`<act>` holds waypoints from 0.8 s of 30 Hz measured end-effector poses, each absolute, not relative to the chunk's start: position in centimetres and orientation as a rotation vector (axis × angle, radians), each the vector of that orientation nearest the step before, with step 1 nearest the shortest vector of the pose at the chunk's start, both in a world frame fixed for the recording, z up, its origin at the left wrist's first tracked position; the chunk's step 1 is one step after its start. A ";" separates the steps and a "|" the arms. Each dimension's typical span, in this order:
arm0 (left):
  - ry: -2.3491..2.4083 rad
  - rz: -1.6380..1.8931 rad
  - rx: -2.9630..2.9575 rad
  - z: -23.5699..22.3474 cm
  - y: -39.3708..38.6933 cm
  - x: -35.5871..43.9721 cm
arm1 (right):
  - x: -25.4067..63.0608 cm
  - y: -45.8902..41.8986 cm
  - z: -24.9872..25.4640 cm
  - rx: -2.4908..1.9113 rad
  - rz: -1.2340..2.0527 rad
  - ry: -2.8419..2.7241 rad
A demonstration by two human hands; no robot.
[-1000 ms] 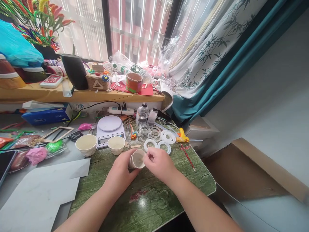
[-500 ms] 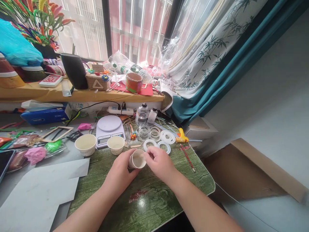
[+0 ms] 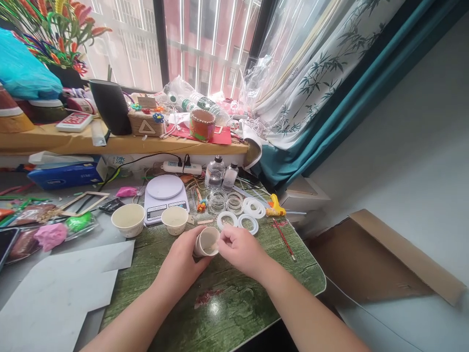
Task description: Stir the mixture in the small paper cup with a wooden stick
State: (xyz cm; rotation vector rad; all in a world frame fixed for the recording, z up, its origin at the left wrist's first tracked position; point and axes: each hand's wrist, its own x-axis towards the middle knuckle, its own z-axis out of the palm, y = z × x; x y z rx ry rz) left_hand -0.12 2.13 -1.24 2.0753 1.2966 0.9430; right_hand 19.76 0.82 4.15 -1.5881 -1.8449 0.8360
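Note:
My left hand (image 3: 185,249) is wrapped round a paper cup (image 3: 208,241), which tilts with its mouth toward me. At the cup's right rim, my right hand (image 3: 238,247) is closed in a pinch on a thin pale stir stick (image 3: 215,248), mostly hidden by the fingers, its end inside the cup. Beyond the hands stand a small paper bowl (image 3: 175,220) and a larger paper bowl (image 3: 128,220). White silicone ring molds (image 3: 227,221) lie just past my right hand, with clear rings (image 3: 217,200) behind them.
A kitchen scale (image 3: 165,198) stands behind the bowls. Two clear bottles (image 3: 215,172) are at the back, and a yellow glue gun (image 3: 275,205) is to the right. A red pencil (image 3: 284,239) lies near the table's right edge. White sheets (image 3: 66,283) cover the left side.
The fingers of my right hand have shifted slightly at the cup's rim, and the stick's end has moved lower inside the cup. My left hand keeps its hold.

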 end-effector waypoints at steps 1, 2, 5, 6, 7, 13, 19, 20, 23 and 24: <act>1.297 0.938 2.073 -1.2 2.1 -0.1 | 19.8 0.8 4.1 -1.576 0.841 -1.840; 1.298 0.934 2.072 -1.2 2.1 -0.1 | 19.8 0.8 4.1 -1.579 0.834 -1.825; 1.301 0.928 2.068 -1.2 2.1 -0.1 | 19.7 0.8 3.9 -1.592 0.849 -1.790; 1.302 0.925 2.068 -1.2 2.1 -0.1 | 19.6 0.8 3.9 -1.582 0.850 -1.785; 1.304 0.920 2.069 -1.3 2.1 -0.1 | 19.6 0.8 3.9 -1.581 0.832 -1.778; 1.322 0.876 2.072 -1.5 2.1 -0.1 | 19.7 0.8 3.9 -1.615 0.884 -1.707; 1.313 0.871 2.075 -1.5 2.1 -0.1 | 19.9 0.8 3.7 -1.604 0.915 -1.679; 1.314 0.876 2.077 -1.4 2.1 0.0 | 19.9 0.8 3.6 -1.610 0.880 -1.670; 1.314 0.888 2.084 -1.2 2.1 0.0 | 20.1 0.8 3.3 -1.625 0.853 -1.669; 1.315 0.888 2.085 -1.2 2.1 0.0 | 20.2 0.8 3.2 -1.606 0.870 -1.671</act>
